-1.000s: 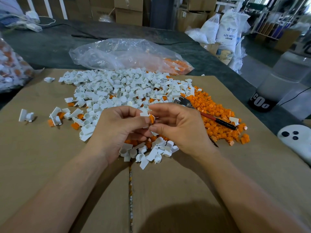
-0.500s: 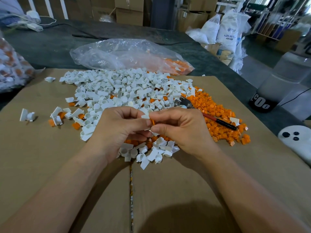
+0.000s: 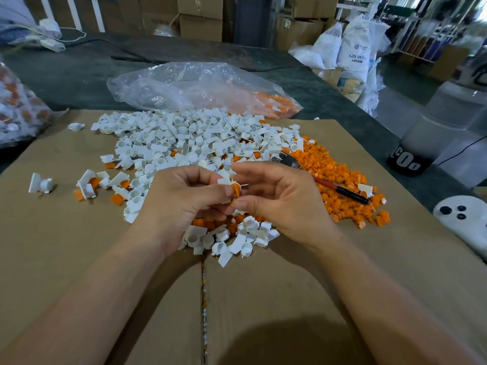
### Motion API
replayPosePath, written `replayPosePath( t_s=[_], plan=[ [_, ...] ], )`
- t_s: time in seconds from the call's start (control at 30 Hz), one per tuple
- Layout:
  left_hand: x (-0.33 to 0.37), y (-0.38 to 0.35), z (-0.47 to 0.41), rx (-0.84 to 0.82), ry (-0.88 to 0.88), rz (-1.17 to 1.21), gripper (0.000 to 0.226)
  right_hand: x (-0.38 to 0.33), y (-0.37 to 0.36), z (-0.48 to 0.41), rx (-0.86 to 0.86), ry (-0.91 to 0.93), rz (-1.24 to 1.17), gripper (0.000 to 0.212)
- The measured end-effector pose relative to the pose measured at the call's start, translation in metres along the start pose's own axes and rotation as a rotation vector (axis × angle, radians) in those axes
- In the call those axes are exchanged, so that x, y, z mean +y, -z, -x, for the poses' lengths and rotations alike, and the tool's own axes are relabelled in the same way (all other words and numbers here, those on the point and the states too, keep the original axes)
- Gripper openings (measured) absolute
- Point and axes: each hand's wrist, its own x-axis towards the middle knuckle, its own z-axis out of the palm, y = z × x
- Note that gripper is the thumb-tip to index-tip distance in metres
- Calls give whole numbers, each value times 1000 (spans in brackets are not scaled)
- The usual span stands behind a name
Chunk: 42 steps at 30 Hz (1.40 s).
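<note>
1. Orange cap (image 3: 235,191): pinched by the curled fingers of the right hand (image 3: 282,198), just above the nearest loose parts.
2. White fitting (image 3: 224,181): gripped in the curled left hand (image 3: 181,204), touching the orange cap.
3. White heap (image 3: 189,138): spread on the cardboard sheet (image 3: 66,246), partly hidden behind both hands.
4. Orange heap (image 3: 342,172): at right, crossed by a red-and-black-handled tool (image 3: 340,189).
5. Clear plastic bag (image 3: 197,85): laid beyond the heaps.

Left hand (image 3: 181,204) and right hand (image 3: 284,204) are seen bare. Both forearms (image 3: 92,299) are shown uncovered right to the frame edge.
</note>
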Motion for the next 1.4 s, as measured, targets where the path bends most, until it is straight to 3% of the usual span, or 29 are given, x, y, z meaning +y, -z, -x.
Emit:
replayPosePath(
  t_s=[0.63,1.4],
  plan=[
    [2,0,-2,-27,125,78,13,4,0,0,-9,-31,14,40],
    [1,-1,-1,-47,127,33,18,6,0,0,63,136,154,42]
  ],
)
